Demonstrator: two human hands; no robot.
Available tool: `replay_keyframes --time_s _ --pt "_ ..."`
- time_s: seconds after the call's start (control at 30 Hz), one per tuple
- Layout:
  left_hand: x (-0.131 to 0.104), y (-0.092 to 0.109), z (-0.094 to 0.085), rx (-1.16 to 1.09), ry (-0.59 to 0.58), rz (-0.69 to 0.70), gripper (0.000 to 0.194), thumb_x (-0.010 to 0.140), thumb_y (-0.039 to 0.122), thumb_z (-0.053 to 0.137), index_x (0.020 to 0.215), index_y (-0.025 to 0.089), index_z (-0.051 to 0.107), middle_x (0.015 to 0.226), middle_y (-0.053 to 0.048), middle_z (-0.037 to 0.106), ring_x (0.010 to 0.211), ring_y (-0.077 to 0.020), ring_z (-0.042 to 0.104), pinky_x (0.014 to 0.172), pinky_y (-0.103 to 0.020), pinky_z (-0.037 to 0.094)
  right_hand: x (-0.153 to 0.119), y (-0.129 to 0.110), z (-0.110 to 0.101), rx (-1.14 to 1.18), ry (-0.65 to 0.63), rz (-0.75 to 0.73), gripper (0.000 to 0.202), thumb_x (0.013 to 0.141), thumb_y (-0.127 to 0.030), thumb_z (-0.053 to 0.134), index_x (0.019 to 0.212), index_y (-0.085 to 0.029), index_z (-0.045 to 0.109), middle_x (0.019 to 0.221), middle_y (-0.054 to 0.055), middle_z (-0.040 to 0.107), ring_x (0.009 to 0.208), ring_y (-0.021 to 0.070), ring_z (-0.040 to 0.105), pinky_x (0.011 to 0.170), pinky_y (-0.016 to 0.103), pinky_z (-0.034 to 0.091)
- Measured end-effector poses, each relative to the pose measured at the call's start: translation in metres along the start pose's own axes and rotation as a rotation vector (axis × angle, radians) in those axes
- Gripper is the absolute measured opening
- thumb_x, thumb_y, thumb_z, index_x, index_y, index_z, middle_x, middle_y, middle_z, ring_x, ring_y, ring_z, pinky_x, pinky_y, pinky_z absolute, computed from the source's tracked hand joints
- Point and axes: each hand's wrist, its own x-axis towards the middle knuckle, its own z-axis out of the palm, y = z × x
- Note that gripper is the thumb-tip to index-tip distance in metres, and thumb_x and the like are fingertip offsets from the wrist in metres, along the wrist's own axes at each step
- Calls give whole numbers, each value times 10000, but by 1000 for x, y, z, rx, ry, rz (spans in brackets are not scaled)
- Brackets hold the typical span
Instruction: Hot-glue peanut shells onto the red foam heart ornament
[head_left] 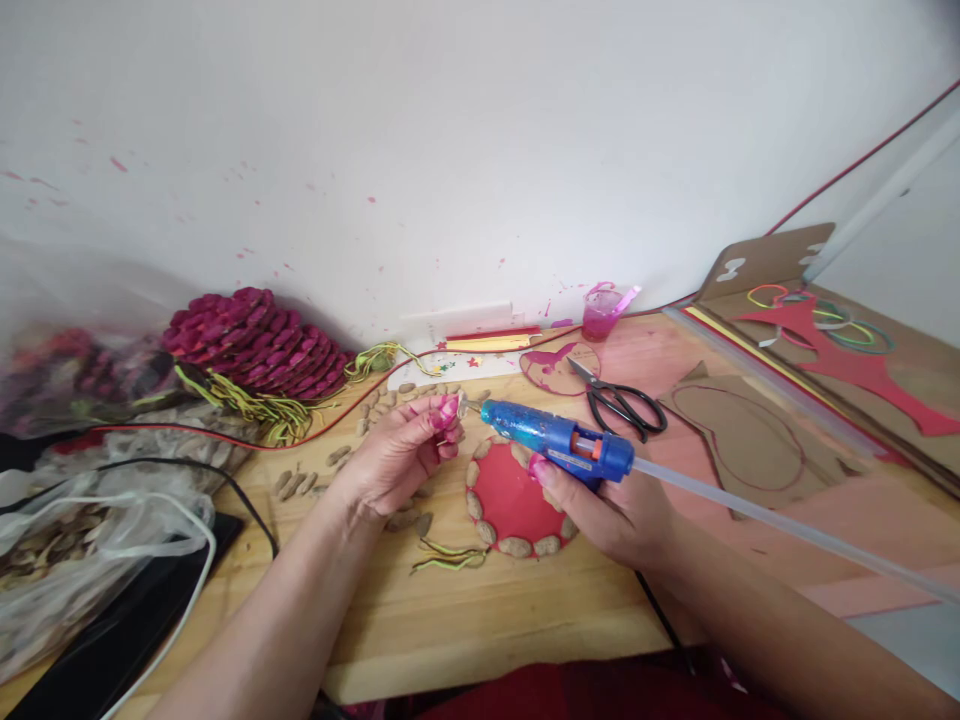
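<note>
Near the middle of the frame, we hold our left hand (409, 450) with thumb and fingers pinched together on a small pale piece (463, 406); we cannot tell just what it is. Our fingertips are stained magenta. The metal tip of a blue glue gun (555, 435) points at that piece, close to it, though we cannot tell whether they touch. Our right hand (611, 515), right of centre, is wrapped around the gun's grip, and a long translucent glue stick (750, 505) runs from its back end toward the right edge.

Below the gun, at lower centre, we see a red disc (517, 500) flat on the wooden table (420, 640), with peanut shells (516, 547) set along its rim; the gun and our right hand cover part of it. Just left of the disc lies a small tassel of yellow-green and dark threads (450, 556), and loose peanuts (296, 485) are scattered around and beyond our left hand.

Farther out, right of centre, we have black-handled scissors (628, 405), their tip over a cardboard disc (559, 368). Behind them stands a cup of magenta liquid (598, 318). At middle left sits a magenta stack of scale-like pieces (247, 345), and at lower left a clear plastic bag (97, 560).
</note>
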Motion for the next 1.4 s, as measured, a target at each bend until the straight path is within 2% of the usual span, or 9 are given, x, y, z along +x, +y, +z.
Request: replay_keyframes --time_s 0.3,0.6,0.83,1.07,1.4 --pt "1 -2 -3 9 -19 -10 367 649 336 957 712 133 658 653 12 530 623 -84 481 518 -164 413 0 2 -1 -13 4 -11 213 957 -313 632 758 -245 598 615 -2 629 552 166 575 529 314 460" --pt "0 -2 0 14 6 -17 404 585 341 988 707 131 665 644 7 545 617 -85 487 503 -160 407 -1 1 1 -11 24 5 218 955 -315 631 751 -239 612 614 7 641 551 168 592 523 306 463" --pt "0 -3 -4 19 -2 -16 371 626 339 967 704 131 669 646 3 559 609 -83 494 514 -167 414 -2 5 1 -23 34 16 215 943 -318 650 749 -229 616 617 10 649 550 172 603 512 302 471" --pt "-1 -2 -2 27 3 -24 420 570 361 994 685 128 664 656 2 560 608 -79 485 513 -171 412 -2 5 0 -13 36 46 215 944 -312 653 752 -231 600 626 9 647 563 174 607 531 307 480" --pt "-1 -1 -2 -46 -41 -5 382 650 324 958 687 128 633 688 24 505 615 -70 473 515 -170 405 -1 5 2 22 36 42 203 958 -307 638 775 -223 609 646 9 655 578 164 615 532 288 485"
